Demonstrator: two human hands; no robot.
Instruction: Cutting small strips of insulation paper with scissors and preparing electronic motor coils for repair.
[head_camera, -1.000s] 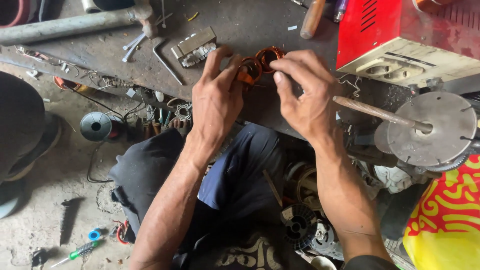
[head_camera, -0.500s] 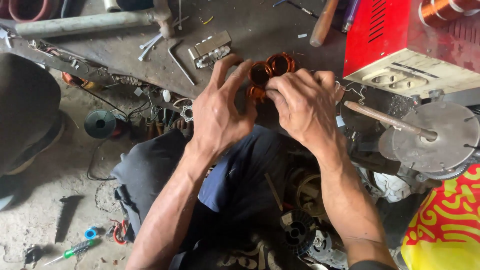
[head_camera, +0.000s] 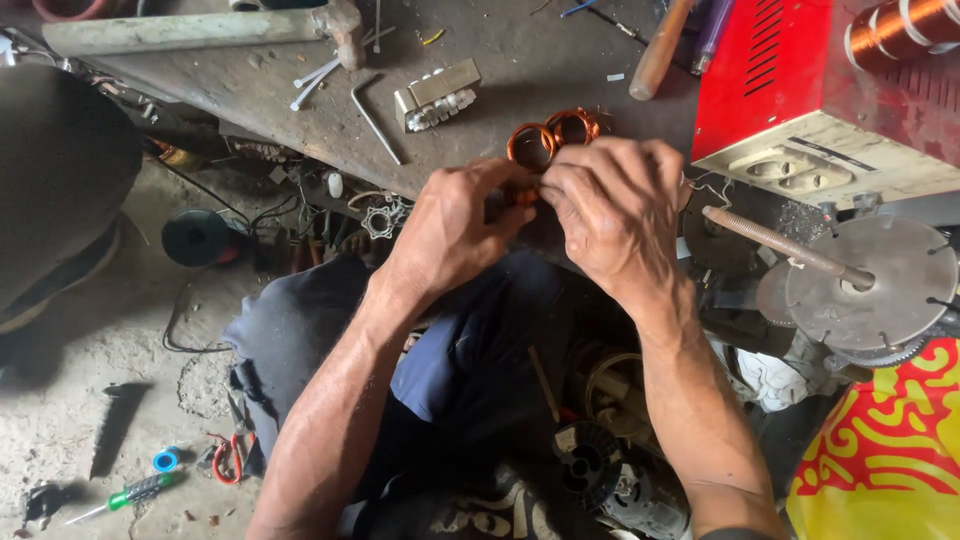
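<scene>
Bottom right corner: a yellow bag or wrapper (head_camera: 880, 470) printed with bold red swirling patterns, edge cut off by the frame, lying near and right of the round metal disc (head_camera: 880, 285). No readable labels, signs or screens elsewhere. Far right, on the bench: a red box-shaped casing (head_camera: 770, 70) with a pale panel, unmarked from here.

Orange copper coils (head_camera: 550, 140), red box (head_camera: 770, 70), red-and-yellow swirled cloth (head_camera: 890, 450), green-handled screwdriver (head_camera: 130, 493).
</scene>
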